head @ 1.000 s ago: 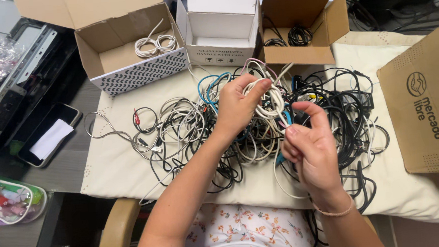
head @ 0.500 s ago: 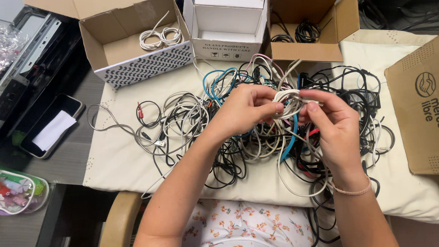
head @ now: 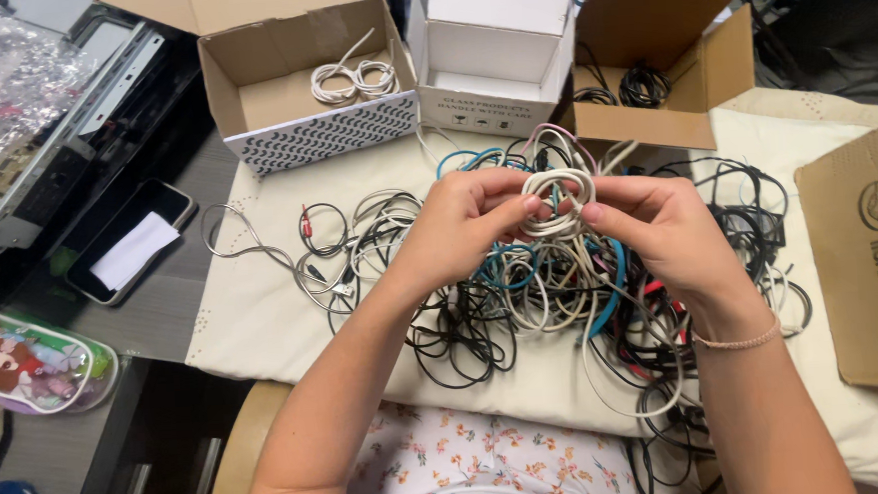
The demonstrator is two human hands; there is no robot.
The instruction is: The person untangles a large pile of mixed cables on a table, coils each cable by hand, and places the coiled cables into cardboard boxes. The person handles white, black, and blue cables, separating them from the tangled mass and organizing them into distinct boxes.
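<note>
- A person's left hand (head: 458, 226) and right hand (head: 658, 230) meet above the middle of the desk, both pinching a small coil of white cable (head: 555, 199); each grip is pressed closed on the coil's rim, thumbs and fingertips on opposite sides, apparently to keep the loops from springing apart.
- The coil is lifted clear of the tangled pile of cables (head: 561, 291), which sprawls over a cream cloth (head: 262, 316) covering the desk.
- Along the far edge stand three open boxes: a patterned cardboard box (head: 323, 133) with one coiled white cable (head: 355, 79) inside, a white box (head: 495, 64) that looks empty, and a brown box (head: 652, 115) with black cables (head: 641, 86), suggesting cables kept apart by colour.
- Off the left edge, a phone (head: 128, 243) lies face up on a dark surface.
- A flat cardboard carton (head: 870, 254) rests at the right edge.
</note>
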